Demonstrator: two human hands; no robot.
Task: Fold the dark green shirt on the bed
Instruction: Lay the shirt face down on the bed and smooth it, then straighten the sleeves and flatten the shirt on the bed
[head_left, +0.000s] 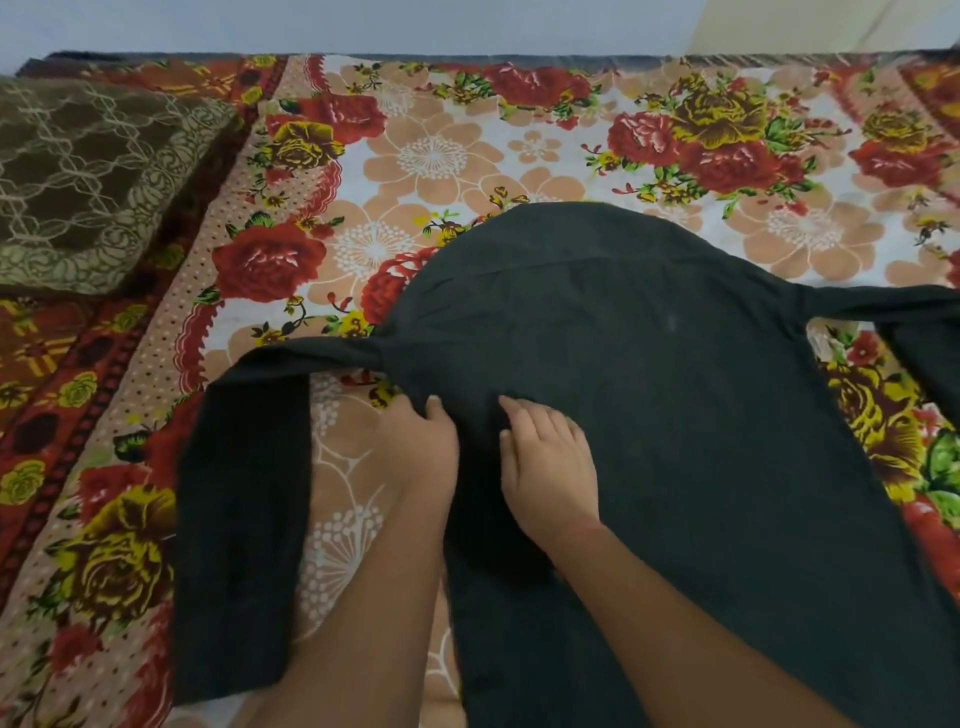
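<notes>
Far half of bed (519, 130) bare sheet, open reach edge to edge. Near half covered by dark green shirt (675, 415), sleeves trailing toward left and right edges. Far left corner filled by brown patterned pillow (88, 176). Far edge closed by wall (363, 21)

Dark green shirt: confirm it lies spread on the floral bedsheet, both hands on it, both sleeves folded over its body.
Wrong on the sleeves. In the head view the dark green shirt lies spread on the floral bedsheet, left hand and right hand on it, but both sleeves lie out to its sides, unfolded.
</notes>
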